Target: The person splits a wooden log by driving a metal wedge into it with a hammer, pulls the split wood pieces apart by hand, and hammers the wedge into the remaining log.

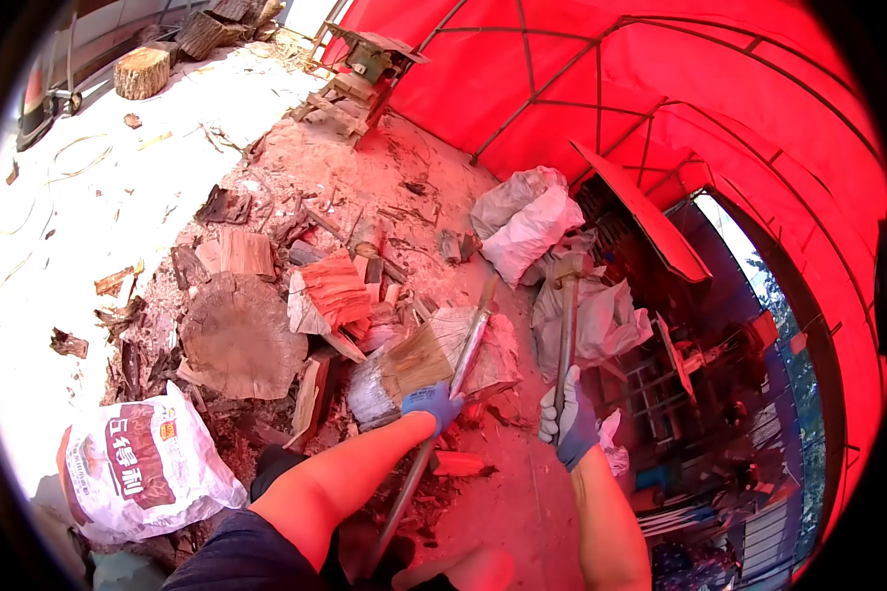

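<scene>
My left hand (434, 406), in a blue-and-grey work glove, is closed around a long metal bar (471, 345) that slants up past a split log (416, 362). In my right hand (570, 424), gloved the same way, is the handle of a sledgehammer (568, 330). Its blocky head points away from me, in front of the pale sacks. To the left of the bar lie a reddish-lit piece of split wood (335, 291) and a round log section (244, 335) with its cut face up. The bar's lower end is partly hidden by my arm and legs.
A printed white woven sack (153, 463) stands at lower left. Pale stuffed sacks (532, 222) lie ahead, near a dark rack (660, 394). Bark and wood chips litter the ground. A red canopy (739, 89) on metal ribs arches overhead; stumps (142, 73) stand far left.
</scene>
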